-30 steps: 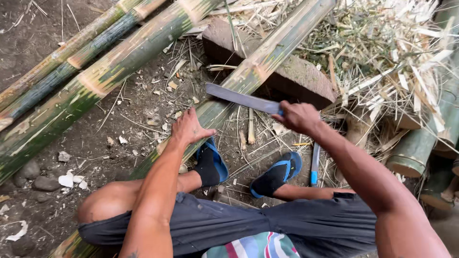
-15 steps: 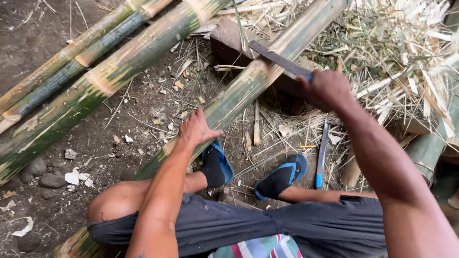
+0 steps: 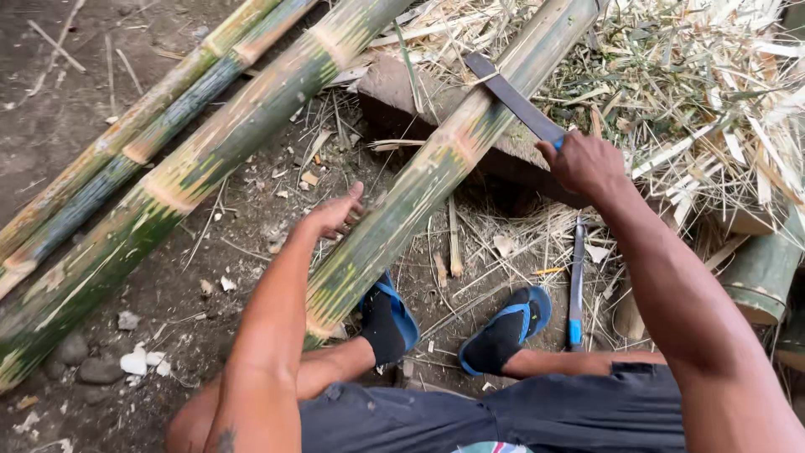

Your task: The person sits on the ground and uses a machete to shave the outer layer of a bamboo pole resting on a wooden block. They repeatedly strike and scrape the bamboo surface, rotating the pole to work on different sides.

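On the dirt ground before us, a long green bamboo pole [image 3: 436, 176] lies slanted, its upper part propped on a wooden block [image 3: 402, 105]. Our right hand [image 3: 587, 164] is clamped around the handle of a machete [image 3: 513, 99], whose blade rests across the pole; the arm is stretched forward. Our left hand [image 3: 335, 214], fingers loosely spread, steadies the pole's left side. Further poles [image 3: 168, 159] lie towards the left; a second knife [image 3: 577, 281] lies beside our sandalled right foot.

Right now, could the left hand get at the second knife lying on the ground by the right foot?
Probably not easily: the left hand steadies the bamboo pole, which lies between it and the spare knife.
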